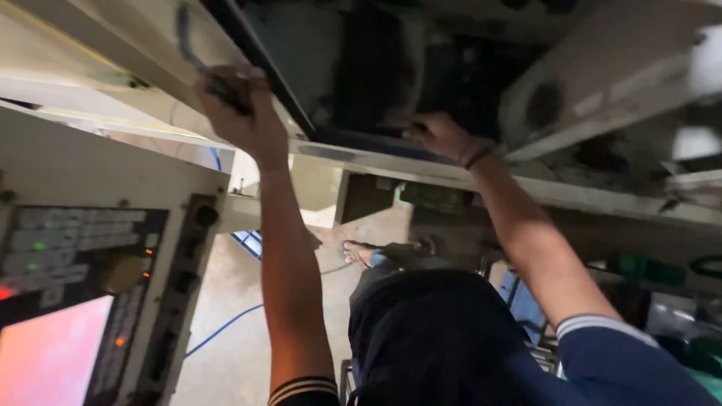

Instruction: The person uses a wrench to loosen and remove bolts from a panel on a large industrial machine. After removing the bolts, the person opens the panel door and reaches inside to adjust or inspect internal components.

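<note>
Head view, left hand (pixel 235 105): fist clamped on a dark handle (pixel 197 56) at the machine's pale frame edge (pixel 391 162).
Right hand (pixel 444 137): fingers in the dark opening (pixel 391 68); grip hidden.
Control panel (pixel 83 248): lower left, grey keys, pinkish screen (pixel 49 357).
Open room: floor (pixel 233 301) between panel and body, blue cable (pixel 226 325) across it.

A dark navy shirt (pixel 444 338) with white-striped cuffs (pixel 598 325), a cream machine frame (pixel 451 173) around a black cavity (pixel 391 68), a pink-orange screen (pixel 45 353), green-lit grey keys (pixel 60 240), and a blue cable (pixel 226 327).

The right hand's (pixel 444 137) fingertips vanish into the dark, blurred machine opening (pixel 391 68).
</note>
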